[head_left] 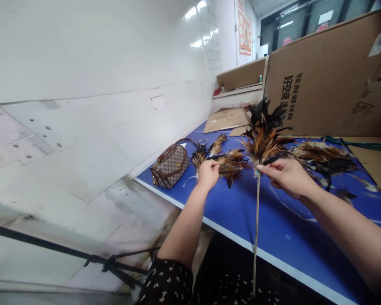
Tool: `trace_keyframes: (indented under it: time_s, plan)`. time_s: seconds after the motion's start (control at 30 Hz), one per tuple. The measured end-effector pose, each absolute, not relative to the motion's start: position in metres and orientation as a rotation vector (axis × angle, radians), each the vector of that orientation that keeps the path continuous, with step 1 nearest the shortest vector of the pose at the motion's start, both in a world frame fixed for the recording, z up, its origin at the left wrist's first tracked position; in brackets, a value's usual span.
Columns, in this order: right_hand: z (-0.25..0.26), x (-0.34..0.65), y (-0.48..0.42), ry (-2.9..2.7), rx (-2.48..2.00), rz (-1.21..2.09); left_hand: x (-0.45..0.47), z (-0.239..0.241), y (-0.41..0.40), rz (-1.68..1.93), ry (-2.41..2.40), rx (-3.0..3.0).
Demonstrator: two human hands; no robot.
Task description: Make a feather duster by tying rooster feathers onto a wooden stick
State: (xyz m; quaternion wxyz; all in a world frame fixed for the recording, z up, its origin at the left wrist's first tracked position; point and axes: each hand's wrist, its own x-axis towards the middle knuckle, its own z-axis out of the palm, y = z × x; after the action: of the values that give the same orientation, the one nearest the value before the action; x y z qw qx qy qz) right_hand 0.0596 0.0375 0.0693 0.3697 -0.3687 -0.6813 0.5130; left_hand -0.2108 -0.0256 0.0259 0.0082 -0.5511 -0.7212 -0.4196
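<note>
Patterned sleeve (168,281) flanks a steeply held stick (257,220), feathers (263,146) pointing up.

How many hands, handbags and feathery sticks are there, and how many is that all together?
Hands: 2 (left hand, right hand)
Patterned brown handbag: 1
Feathered stick: 1
Total: 4
</note>
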Motion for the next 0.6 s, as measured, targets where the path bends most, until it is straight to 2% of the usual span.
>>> trace_keyframes:
  time_s: [0.07, 0.3, 0.6]
  plan:
    - [0.072, 0.060, 0.036, -1.745, -0.953, 1.319, -0.219, 0.024, -0.017, -1.099, -2.265, -1.756]
    - [0.071, 0.059, 0.037, -1.730, -0.925, 1.332, -0.172, 0.008, 0.035, -0.764, -2.253, -1.997]
    - [0.069, 0.060, 0.036, -1.715, -0.861, 1.395, -0.146, 0.020, 0.059, -0.539, -2.346, -1.975]
